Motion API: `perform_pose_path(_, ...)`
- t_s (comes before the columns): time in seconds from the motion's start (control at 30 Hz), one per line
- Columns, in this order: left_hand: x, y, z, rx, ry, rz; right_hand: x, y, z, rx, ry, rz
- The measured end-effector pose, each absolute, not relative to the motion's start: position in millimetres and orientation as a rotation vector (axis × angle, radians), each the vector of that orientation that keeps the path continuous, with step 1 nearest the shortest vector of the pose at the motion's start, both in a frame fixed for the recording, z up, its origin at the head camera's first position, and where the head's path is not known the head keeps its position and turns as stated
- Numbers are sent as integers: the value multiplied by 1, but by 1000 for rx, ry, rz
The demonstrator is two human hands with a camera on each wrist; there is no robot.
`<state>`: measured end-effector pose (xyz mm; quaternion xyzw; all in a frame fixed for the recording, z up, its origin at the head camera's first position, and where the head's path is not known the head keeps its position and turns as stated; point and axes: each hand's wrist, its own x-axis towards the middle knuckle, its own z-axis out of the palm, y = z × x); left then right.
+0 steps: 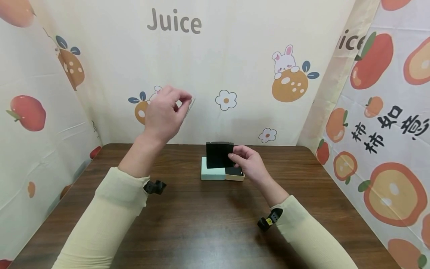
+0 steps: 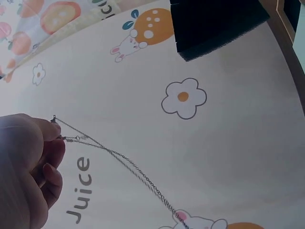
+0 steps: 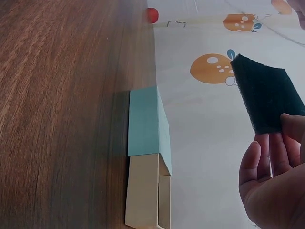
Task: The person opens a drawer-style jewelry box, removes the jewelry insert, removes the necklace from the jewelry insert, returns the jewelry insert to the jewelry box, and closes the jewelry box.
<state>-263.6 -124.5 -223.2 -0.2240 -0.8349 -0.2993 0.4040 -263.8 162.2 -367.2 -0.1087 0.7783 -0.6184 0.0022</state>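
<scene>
High above the table, my left hand [image 1: 167, 112] pinches the ends of a thin silver chain necklace [image 2: 126, 160] between thumb and forefinger. The chain hangs down from the fingertips, its lower end beyond the left wrist view. Lower and to the right, my right hand [image 1: 248, 162] holds a flat black pad [image 1: 218, 155] by its edge, thumb on one face and fingers behind. Below and behind the pad sits a small box with a mint-green sleeve [image 1: 213, 175]; its beige drawer [image 3: 142, 191] is slid partly out to the right, with a dark interior.
The brown wooden table [image 1: 195, 224] extends toward me and to both sides. A printed fabric backdrop [image 1: 215, 56] rises right behind its far edge, and more printed sheets hang at left and right. Dark straps with small devices [image 1: 154, 186] circle both wrists.
</scene>
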Motion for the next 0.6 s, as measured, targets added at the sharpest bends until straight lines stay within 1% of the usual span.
perform_pose_path(0.6,-270,-137,-238,-608,-2202,-803,-260,162,-365,-324,2422,-1980)
